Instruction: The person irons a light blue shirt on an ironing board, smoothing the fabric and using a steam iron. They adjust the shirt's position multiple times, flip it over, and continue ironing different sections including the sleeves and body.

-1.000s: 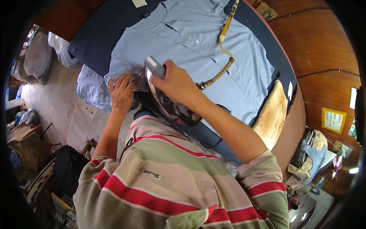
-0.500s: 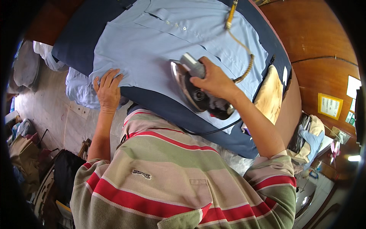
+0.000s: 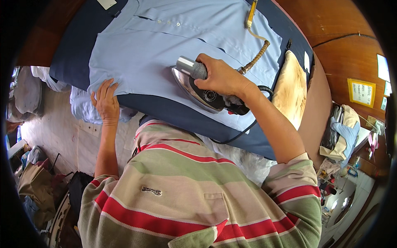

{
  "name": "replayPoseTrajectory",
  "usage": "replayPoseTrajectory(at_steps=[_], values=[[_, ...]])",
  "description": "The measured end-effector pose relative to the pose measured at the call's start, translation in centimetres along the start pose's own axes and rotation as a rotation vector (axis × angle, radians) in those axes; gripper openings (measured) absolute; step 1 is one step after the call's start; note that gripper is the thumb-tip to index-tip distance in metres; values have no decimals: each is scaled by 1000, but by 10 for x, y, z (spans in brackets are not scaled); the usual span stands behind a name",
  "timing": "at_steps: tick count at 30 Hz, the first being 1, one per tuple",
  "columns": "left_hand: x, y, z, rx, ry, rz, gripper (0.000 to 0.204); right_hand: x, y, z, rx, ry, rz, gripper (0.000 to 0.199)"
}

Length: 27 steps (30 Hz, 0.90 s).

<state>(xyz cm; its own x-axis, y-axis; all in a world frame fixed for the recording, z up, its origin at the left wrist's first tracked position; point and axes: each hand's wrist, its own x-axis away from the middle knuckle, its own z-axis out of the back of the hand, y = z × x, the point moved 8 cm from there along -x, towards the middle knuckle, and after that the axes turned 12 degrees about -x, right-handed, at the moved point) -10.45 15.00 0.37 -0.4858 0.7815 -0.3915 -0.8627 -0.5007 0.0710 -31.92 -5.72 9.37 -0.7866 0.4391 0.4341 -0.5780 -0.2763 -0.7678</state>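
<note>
A light blue buttoned shirt [image 3: 144, 62] lies spread over a dark navy board cover [image 3: 70, 58]. My right hand [image 3: 223, 78] is wrapped round the grey handle of an iron [image 3: 202, 97], whose soleplate rests on the shirt's near part with the tip pointing far left. A black cord curves from the iron's back, and a coiled brown hose [image 3: 258, 56] runs behind my hand. At the shirt's near left edge, my left hand [image 3: 106, 101] lies with fingers stretched out on the cloth, gripping nothing. Its fingertips touch the fabric.
A scorched cream pad [image 3: 291, 91] lies right of the shirt on the board. Wooden panelling [image 3: 343, 25] stands along the right. Bundled clothes [image 3: 341, 132] hang at the right, and bagged laundry [image 3: 29, 82] sits at the far left. Piled cloth [image 3: 37, 190] lies lower left.
The iron and my right hand have shifted slightly left in the picture. The whole view has moved a little too. My left hand stays at the shirt's edge.
</note>
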Motion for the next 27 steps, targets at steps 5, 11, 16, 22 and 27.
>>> replayPoseTrajectory(at_steps=[5, 11, 16, 22, 27], values=[[5, 8, 8, -12, 21, -2, 33, 19, -2, -28, -68, -148, -20, 48], [1, 121, 37, 315, 59, -311, 47, 35, 25, 21, -167, 116, -133, 51], [-5, 235, 26, 743, -85, -667, 32, 102, 64, 73, -393, 427, -265, 50], [75, 312, 22, 543, -392, -1111, 47, 189, 140, 76, -580, 771, -456, 46], [88, 307, 14, 339, -495, -1247, 55, 205, 169, 80, -640, 915, -450, 44]])
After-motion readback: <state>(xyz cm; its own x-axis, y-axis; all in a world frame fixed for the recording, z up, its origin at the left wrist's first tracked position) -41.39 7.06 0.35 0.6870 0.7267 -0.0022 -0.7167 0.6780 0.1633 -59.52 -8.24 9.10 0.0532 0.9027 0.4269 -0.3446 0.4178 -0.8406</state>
